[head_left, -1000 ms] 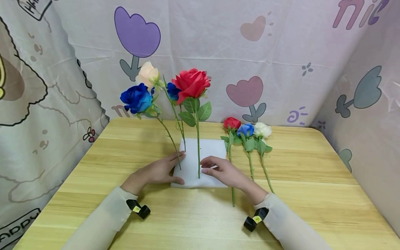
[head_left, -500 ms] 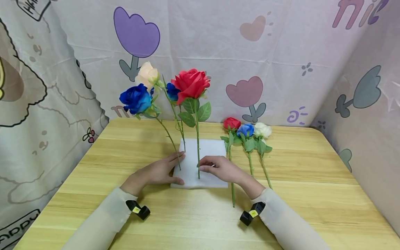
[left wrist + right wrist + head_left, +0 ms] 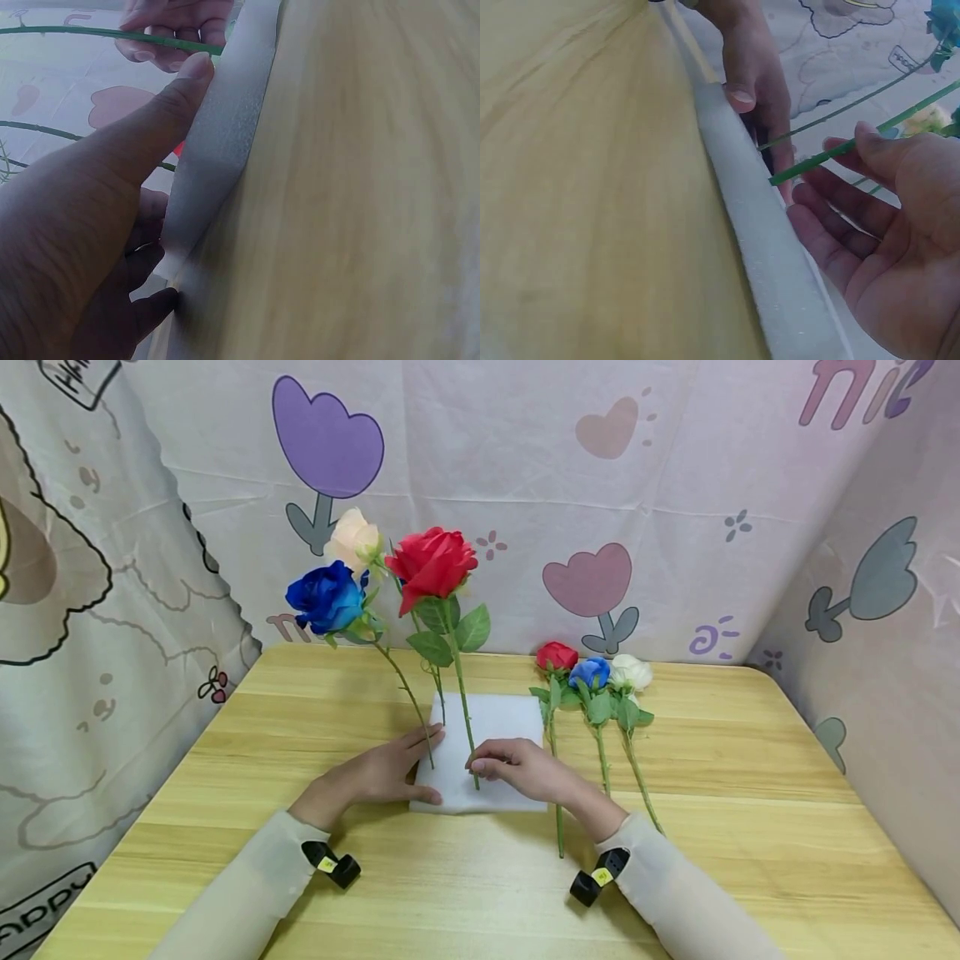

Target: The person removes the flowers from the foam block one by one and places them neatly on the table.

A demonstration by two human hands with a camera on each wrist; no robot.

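Observation:
A red rose (image 3: 432, 564) leans left, its stem rising from a white foam block (image 3: 502, 727). Low on that stem, my right hand (image 3: 521, 767) pinches it between thumb and fingers; the right wrist view shows the green stem (image 3: 825, 156) crossing the thumb tip. My left hand (image 3: 386, 770) rests along the block's left edge with thumb and fingers extended. A blue rose (image 3: 326, 597) stands in the block close beside its fingers. Behind it rises a cream rose (image 3: 352, 537). Another blue flower is almost wholly hidden behind the red rose.
To the right of the block lie a red rose (image 3: 557, 655), a blue rose (image 3: 589, 672) and a white rose (image 3: 631, 671), stems toward me. All stand or lie on a wooden table (image 3: 720, 877). A printed cloth (image 3: 487, 452) hangs behind it.
My right hand has moved left, closed its fingers on the red rose's stem and tilted the flower leftward, covering the blue flower behind. My left hand stays in place.

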